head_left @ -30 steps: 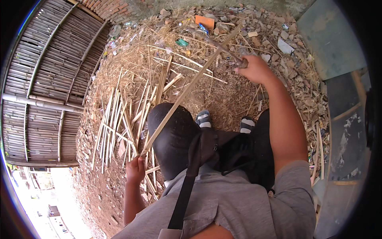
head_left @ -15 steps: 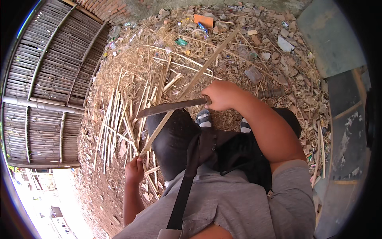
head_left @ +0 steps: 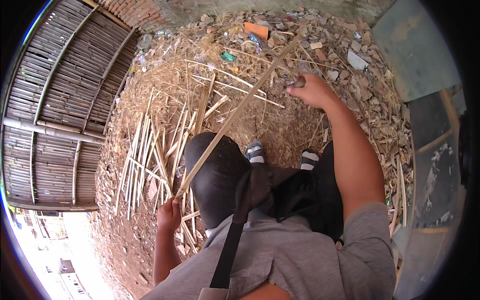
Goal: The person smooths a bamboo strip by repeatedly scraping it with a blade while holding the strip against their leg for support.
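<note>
My left hand (head_left: 169,214) is closed around the near end of a long split bamboo strip (head_left: 239,110). The strip slants away up to the right, passing over my left knee. Out to the right of it, my right hand (head_left: 315,91) grips the handle of a machete (head_left: 299,82), apart from the strip. Its blade can hardly be made out against the rubble. Beside my left leg, several cut bamboo strips (head_left: 135,165) lie in a loose pile on the ground.
A slatted bamboo wall (head_left: 55,90) rises at the left, and a brick wall (head_left: 135,12) closes off the back. Stones and litter, with an orange piece (head_left: 256,30), cover the far ground. Grey-green panels (head_left: 417,50) stand at the right. My sandalled feet (head_left: 255,152) are below me.
My right hand has swung away, up and to the right, taking the machete off the strip. The left hand and the bamboo strip have stayed nearly in place.
</note>
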A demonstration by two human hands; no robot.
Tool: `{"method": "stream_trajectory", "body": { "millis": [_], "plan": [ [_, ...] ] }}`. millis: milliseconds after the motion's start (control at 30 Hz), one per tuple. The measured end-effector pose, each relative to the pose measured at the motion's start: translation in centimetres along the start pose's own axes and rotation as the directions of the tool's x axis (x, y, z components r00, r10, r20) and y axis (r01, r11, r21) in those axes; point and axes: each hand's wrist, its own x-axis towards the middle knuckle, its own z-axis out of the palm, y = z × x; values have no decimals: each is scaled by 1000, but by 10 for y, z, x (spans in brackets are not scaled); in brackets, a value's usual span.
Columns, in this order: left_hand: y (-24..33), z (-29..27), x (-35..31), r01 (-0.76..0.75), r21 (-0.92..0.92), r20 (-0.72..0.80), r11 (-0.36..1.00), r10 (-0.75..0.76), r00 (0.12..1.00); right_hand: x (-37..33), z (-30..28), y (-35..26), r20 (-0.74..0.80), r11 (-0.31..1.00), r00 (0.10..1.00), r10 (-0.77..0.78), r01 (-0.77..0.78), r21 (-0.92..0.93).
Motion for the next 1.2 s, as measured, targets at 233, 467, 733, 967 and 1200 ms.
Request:
{"method": "stream_trajectory", "body": {
  "millis": [233,467,733,967,1200],
  "plan": [
    [1,-5,0,-5,-3,-2,1000,5,1000,-40,46,-54,537,807,776,-332,528,-263],
    [-4,1,-1,5,-11,-26,1000,-5,1000,-9,14,-9,284,957,944,-167,225,-182],
    [-4,0,3,10,12,6,1000,-10,1000,7,11,7,206,972,978,19,-66,223],
    [10,-11,0,-18,17,-26,1000,18,999,-33,49,-46,555,849,773,-307,486,-206],
    [-2,-2,1,37,10,10,999,-37,999,-13,22,-20,368,952,911,-187,260,-159]
  ]
}}
